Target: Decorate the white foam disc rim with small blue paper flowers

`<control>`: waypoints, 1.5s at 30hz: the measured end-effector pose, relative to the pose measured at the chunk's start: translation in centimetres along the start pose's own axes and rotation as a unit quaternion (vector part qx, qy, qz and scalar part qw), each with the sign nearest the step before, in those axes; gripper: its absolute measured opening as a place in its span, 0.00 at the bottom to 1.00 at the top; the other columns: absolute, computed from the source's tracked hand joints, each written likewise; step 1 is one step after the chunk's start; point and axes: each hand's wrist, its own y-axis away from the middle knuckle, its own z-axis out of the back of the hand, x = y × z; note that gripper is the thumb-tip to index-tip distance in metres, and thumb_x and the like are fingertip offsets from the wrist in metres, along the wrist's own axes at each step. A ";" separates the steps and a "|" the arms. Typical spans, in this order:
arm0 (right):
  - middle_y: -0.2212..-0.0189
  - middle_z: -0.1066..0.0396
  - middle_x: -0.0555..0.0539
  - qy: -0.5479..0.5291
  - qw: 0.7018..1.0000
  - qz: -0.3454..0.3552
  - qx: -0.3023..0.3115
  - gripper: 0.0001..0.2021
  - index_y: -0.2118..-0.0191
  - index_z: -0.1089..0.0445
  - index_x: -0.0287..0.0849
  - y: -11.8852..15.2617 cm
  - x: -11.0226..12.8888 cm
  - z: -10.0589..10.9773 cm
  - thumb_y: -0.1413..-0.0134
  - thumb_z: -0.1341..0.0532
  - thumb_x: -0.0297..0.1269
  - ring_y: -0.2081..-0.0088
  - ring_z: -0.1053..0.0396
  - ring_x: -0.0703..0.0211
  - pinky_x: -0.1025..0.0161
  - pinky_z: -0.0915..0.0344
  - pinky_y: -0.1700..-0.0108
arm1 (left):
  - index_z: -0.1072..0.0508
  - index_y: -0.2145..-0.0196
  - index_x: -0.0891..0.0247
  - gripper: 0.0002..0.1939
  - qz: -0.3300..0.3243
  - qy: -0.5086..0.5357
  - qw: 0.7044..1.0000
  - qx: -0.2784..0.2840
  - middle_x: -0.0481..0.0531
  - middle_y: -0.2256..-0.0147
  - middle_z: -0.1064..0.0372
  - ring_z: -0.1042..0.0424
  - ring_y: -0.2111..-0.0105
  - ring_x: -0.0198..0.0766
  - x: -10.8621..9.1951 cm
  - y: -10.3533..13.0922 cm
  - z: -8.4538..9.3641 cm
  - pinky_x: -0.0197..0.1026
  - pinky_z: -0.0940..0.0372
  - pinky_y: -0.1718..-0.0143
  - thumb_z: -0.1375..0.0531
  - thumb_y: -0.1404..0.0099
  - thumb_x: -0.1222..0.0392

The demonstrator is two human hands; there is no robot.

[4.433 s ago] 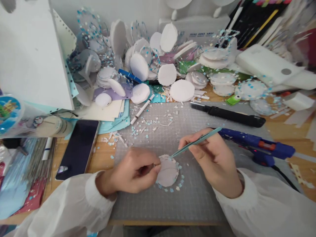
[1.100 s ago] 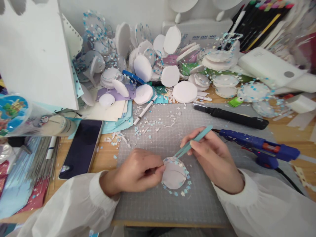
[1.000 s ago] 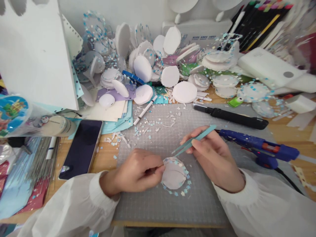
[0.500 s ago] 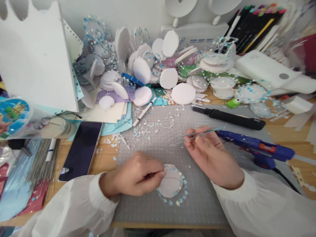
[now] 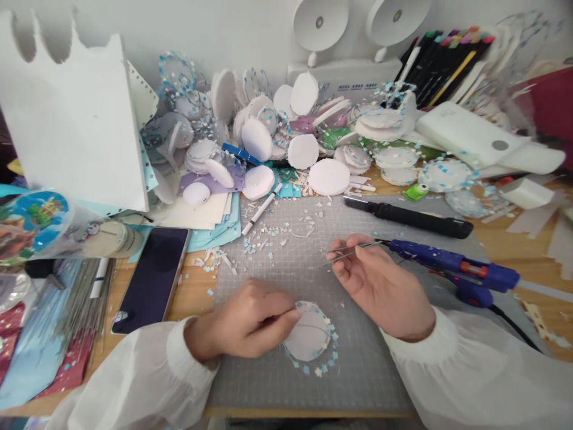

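My left hand (image 5: 250, 319) is closed in a pinch at the left edge of a white foam disc (image 5: 308, 339). A thin wire runs from its fingertips across the disc, though the pinched end is hidden. Small blue and cream stars (image 5: 332, 355) ring the disc on a grey cutting mat (image 5: 286, 391). With its palm turned up, my right hand (image 5: 380, 280) holds slim teal tweezers (image 5: 347, 253), tips pointing left and slightly apart. Just beyond that hand lies a blue glue gun (image 5: 430, 258), a red light showing on it.
A black pen-shaped tool (image 5: 416, 220) and a white marker (image 5: 262, 209) lie at the mat's far side among paper scraps (image 5: 268, 236). A phone (image 5: 152, 278) and thin wires (image 5: 85, 310) are at left. White foam discs (image 5: 329, 177) crowd the back, before a twin-headed lamp (image 5: 320, 22).
The camera view has shifted slightly. My right hand has drawn the tweezers back a little, so less of their tips sticks out. My left hand stays at the disc's edge.
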 end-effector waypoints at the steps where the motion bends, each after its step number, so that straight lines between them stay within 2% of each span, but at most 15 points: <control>1: 0.65 0.25 0.53 -0.001 1.000 -0.007 0.005 0.01 0.69 0.25 0.48 0.0 0.0 0.0 0.49 0.33 0.35 0.62 0.25 0.65 0.72 0.27 0.62 | 0.44 0.79 0.61 0.16 0.002 -0.004 1.000 -0.016 0.45 0.81 0.46 0.46 0.80 0.32 0.0 0.0 0.0 0.39 0.51 0.76 0.51 0.32 0.64; 3: 0.65 0.25 0.53 -0.005 0.999 -0.021 0.024 0.01 0.69 0.25 0.48 0.1 0.1 0.0 0.49 0.33 0.34 0.63 0.25 0.65 0.73 0.27 0.63 | 0.41 0.79 0.63 0.18 0.022 0.005 0.998 -0.054 0.46 0.82 0.45 0.45 0.80 0.32 -0.1 0.0 0.0 0.39 0.50 0.76 0.51 0.31 0.63; 6: 0.65 0.25 0.53 -0.002 0.998 -0.026 0.063 0.02 0.69 0.25 0.48 0.3 0.1 0.0 0.48 0.34 0.33 0.62 0.25 0.67 0.74 0.28 0.61 | 0.32 0.76 0.65 0.17 0.086 0.082 0.986 -0.121 0.48 0.80 0.39 0.41 0.80 0.32 -0.4 -0.2 0.2 0.36 0.47 0.77 0.50 0.30 0.59; 8: 0.63 0.26 0.53 0.010 0.996 -0.018 0.087 0.03 0.68 0.25 0.48 0.5 0.0 -0.1 0.46 0.35 0.32 0.61 0.26 0.68 0.75 0.30 0.59 | 0.28 0.72 0.66 0.14 0.116 0.164 0.964 -0.177 0.48 0.79 0.37 0.41 0.79 0.31 -0.4 -0.3 0.3 0.34 0.46 0.78 0.45 0.32 0.56; 11: 0.61 0.26 0.53 0.040 0.992 -0.007 0.117 0.04 0.66 0.26 0.49 0.8 -0.2 -0.2 0.43 0.37 0.32 0.59 0.27 0.68 0.73 0.31 0.56 | 0.26 0.67 0.64 0.10 0.115 0.284 0.923 -0.233 0.45 0.78 0.39 0.42 0.79 0.29 0.0 -0.4 0.3 0.32 0.46 0.78 0.38 0.37 0.54; 15: 0.60 0.27 0.52 0.083 0.985 0.012 0.150 0.04 0.65 0.26 0.49 1.0 -0.4 -0.5 0.42 0.38 0.33 0.56 0.28 0.65 0.70 0.31 0.55 | 0.24 0.65 0.61 0.08 0.098 0.373 0.895 -0.222 0.43 0.78 0.44 0.44 0.78 0.29 0.5 -0.5 0.0 0.31 0.45 0.76 0.33 0.42 0.58; 19: 0.59 0.28 0.51 0.113 0.980 0.021 0.162 0.03 0.65 0.27 0.49 1.0 -0.5 -0.5 0.42 0.38 0.34 0.54 0.28 0.62 0.63 0.31 0.51 | 0.26 0.70 0.63 0.05 0.114 0.391 0.887 -0.217 0.42 0.79 0.47 0.46 0.78 0.28 0.3 -0.7 0.1 0.31 0.45 0.76 0.33 0.44 0.62; 22: 0.59 0.28 0.50 0.122 0.978 0.031 0.164 0.03 0.65 0.27 0.49 1.0 -0.5 -0.3 0.42 0.38 0.34 0.53 0.28 0.60 0.61 0.31 0.50 | 0.28 0.72 0.64 0.08 0.139 0.392 0.883 -0.218 0.42 0.79 0.46 0.46 0.78 0.28 0.2 -0.9 0.2 0.31 0.46 0.77 0.33 0.44 0.60; 26: 0.60 0.27 0.50 0.134 0.977 0.041 0.158 0.02 0.66 0.28 0.48 1.0 -0.6 -0.3 0.42 0.38 0.34 0.54 0.27 0.59 0.60 0.30 0.51 | 0.31 0.74 0.65 0.12 0.165 0.384 0.883 -0.216 0.43 0.78 0.44 0.46 0.78 0.29 0.2 -0.8 0.3 0.31 0.47 0.77 0.33 0.43 0.56; 30: 0.60 0.26 0.49 0.140 0.977 0.045 0.153 0.02 0.67 0.27 0.48 0.9 -0.6 -0.3 0.43 0.37 0.34 0.55 0.27 0.59 0.58 0.30 0.50 | 0.32 0.73 0.65 0.13 0.164 0.378 0.886 -0.213 0.45 0.77 0.42 0.46 0.77 0.29 0.4 -0.6 0.2 0.31 0.48 0.76 0.34 0.41 0.55; 45: 0.61 0.26 0.50 0.151 0.975 0.046 0.158 0.02 0.67 0.26 0.48 0.9 -0.4 -0.3 0.44 0.36 0.34 0.54 0.27 0.58 0.58 0.31 0.49 | 0.34 0.74 0.65 0.14 0.159 0.406 0.877 -0.200 0.44 0.76 0.45 0.48 0.76 0.30 1.0 0.0 -0.1 0.33 0.52 0.76 0.35 0.41 0.54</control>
